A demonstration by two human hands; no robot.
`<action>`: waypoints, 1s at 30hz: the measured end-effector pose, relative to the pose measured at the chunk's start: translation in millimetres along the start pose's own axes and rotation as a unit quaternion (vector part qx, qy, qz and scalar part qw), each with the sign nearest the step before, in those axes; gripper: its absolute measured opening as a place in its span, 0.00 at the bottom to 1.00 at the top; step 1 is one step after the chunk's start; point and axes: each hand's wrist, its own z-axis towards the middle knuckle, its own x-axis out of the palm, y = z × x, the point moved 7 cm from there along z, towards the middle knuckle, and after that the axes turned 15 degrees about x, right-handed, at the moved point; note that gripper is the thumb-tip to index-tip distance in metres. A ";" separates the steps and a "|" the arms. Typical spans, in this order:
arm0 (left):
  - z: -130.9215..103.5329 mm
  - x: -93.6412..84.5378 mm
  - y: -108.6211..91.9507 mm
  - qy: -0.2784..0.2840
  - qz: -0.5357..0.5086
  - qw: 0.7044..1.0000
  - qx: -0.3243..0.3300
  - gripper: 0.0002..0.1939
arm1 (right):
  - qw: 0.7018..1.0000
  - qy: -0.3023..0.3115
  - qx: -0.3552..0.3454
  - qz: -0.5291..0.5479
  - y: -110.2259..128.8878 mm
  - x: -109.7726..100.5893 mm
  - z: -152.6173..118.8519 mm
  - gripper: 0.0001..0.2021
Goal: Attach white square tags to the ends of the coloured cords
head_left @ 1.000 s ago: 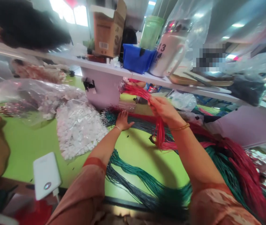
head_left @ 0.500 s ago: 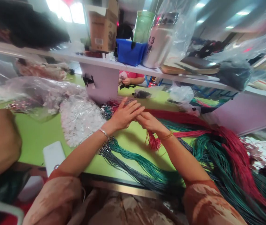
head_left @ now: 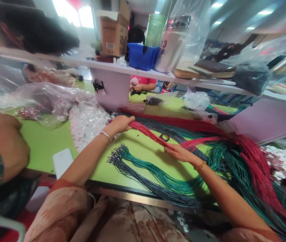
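Left hand (head_left: 121, 123) closed round one end of a slim red cord bundle (head_left: 148, 131); the far tip is hidden by the fingers and cannot be read. Right hand (head_left: 179, 153) has the same bundle loosely in its fingers, nearer the body; how firm the grip is, cannot tell. Bundle spans the gap between the hands, sloping down to the right hand, above the green table (head_left: 42, 144). More red cord runs from beyond the right hand towards a big red heap (head_left: 253, 161) to its right.

Near side of both hands: green cords (head_left: 155, 168) and dark grey cords (head_left: 143, 183), lying side by side, metal ends (head_left: 115, 156) fanned out below the left hand. Far side: a long red layer (head_left: 183, 121) over further green and grey. Roll of tape (head_left: 168, 136) just past the held bundle, between the hands. Bag of white pieces (head_left: 88, 124) beside the left hand. A co-worker's arm (head_left: 11, 148) well to the left.

Risks, as judged: a light right grip could let single strands slip out and leave the bundle uneven. Cords past the right hand cross green and grey ones; a hard pull might snag or drag these along. Fanned metal ends look apt to hook each other if brushed. Tape sits close enough to be knocked by a low sweep of the bundle.
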 end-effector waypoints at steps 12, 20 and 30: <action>36.8 117.7 -89.5 0.000 -0.064 0.991 0.120 0.25 | 0.926 -0.105 0.192 -0.308 -107.3 4.0 -40.2 0.22; 28.1 129.5 -94.2 -0.055 -0.106 0.992 0.051 0.25 | 0.959 -0.205 0.048 -0.188 -44.9 0.7 -33.3 0.26; 30.6 133.6 -94.7 -0.069 -0.104 0.992 -0.033 0.23 | 0.959 -0.268 0.076 0.053 -59.4 -1.3 -3.1 0.10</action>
